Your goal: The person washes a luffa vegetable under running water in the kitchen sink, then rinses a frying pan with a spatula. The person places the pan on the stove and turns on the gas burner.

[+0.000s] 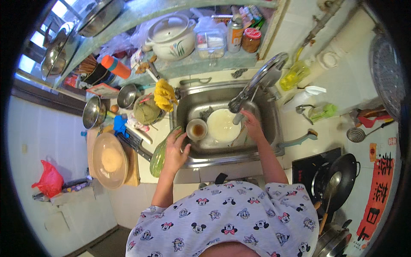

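Observation:
A stainless steel sink [215, 154] lies before me. In it are a white plate [223, 125] and, to its left, a small bowl [196, 129] with brown liquid. My right hand [252, 123] is over the plate's right side, fingertips just below the head of the chrome faucet [249, 86]; whether it touches or holds anything I cannot tell. Chopsticks [245, 136] lie partly under this hand. My left hand [176, 150], fingers spread, is over the sink's left rim, beside the bowl and above a green gourd [158, 159]. Dark scraps [206, 113] sit behind the bowl.
Left of the sink are a large bowl [96, 160] on a wooden board, a knife [139, 149] and a yellow cloth [164, 95]. A scrub brush [298, 139] lies on the right, near a black wok [345, 180]. A shelf behind holds a lidded pot [171, 40].

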Demonstrator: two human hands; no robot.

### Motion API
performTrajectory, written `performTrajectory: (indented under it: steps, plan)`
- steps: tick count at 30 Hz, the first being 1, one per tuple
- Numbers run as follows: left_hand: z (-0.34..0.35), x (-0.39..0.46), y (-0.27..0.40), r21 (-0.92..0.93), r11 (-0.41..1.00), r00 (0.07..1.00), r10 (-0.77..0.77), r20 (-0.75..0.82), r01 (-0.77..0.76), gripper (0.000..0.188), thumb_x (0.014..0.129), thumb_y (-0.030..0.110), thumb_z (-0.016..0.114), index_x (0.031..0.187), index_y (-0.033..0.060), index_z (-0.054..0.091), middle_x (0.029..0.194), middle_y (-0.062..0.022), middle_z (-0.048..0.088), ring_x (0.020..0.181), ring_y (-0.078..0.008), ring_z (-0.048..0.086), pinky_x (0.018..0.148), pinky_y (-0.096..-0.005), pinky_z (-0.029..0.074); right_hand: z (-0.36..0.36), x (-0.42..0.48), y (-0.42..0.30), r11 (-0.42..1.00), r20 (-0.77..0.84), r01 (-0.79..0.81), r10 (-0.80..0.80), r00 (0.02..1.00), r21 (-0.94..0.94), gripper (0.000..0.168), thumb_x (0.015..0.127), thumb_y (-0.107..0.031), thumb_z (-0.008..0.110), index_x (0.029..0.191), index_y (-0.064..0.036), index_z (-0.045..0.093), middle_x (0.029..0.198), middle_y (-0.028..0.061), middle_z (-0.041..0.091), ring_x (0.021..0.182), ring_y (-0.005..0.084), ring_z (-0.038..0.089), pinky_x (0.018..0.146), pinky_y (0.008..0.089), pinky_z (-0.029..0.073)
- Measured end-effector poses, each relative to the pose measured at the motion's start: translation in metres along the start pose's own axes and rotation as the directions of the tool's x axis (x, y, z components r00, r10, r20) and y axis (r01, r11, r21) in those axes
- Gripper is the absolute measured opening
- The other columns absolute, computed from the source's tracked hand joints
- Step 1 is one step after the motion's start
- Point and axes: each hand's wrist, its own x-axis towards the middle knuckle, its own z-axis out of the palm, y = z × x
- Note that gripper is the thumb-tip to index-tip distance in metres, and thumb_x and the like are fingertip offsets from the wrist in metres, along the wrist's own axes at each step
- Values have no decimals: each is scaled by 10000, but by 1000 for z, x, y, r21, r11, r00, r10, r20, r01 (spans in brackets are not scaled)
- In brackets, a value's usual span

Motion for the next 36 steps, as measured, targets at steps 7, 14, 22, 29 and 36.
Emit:
performTrajectory:
  steps: [7,14,22,29,36]
  plan:
    - [23,36,34,-170,962,970,231,78,-216,403,726,84,660,1114,45,557,1182,-179,504,1103,-357,471,939,-404,394,-62,-18,-133,995,-171,88,-77,982,54,443,803,67,444,1225,-55,503,1266,95,478,1222,205,405,1025,302,289]
    - [32,44,53,-250,909,930,361,68,-335,378,739,107,653,1103,48,567,1154,-173,521,1068,-351,496,909,-409,409,-100,6,-222,938,-394,314,-346,851,-145,396,818,62,452,1194,-40,523,1238,91,511,1205,209,433,1025,311,297]
    - [35,35,53,-270,908,935,348,65,-320,365,740,113,653,1089,50,570,1135,-162,537,1052,-343,509,890,-404,418,-129,91,-265,882,-349,368,-458,818,-294,251,858,-112,502,1082,-34,584,1113,127,578,1079,246,524,934,330,384]
    - [28,28,45,-264,926,944,308,116,-270,354,751,105,638,1090,32,562,1124,-173,537,1072,-340,498,912,-389,412,-130,126,-256,806,-36,110,-161,986,-581,292,868,-302,479,948,-74,643,879,123,643,901,317,586,811,360,435]
    - [27,22,35,-271,921,922,336,194,-279,354,754,95,629,1093,25,556,1129,-177,534,1071,-346,497,914,-395,406,-134,120,-291,731,7,102,-132,991,-674,305,876,-322,489,999,-81,629,923,127,645,960,303,580,845,386,418]
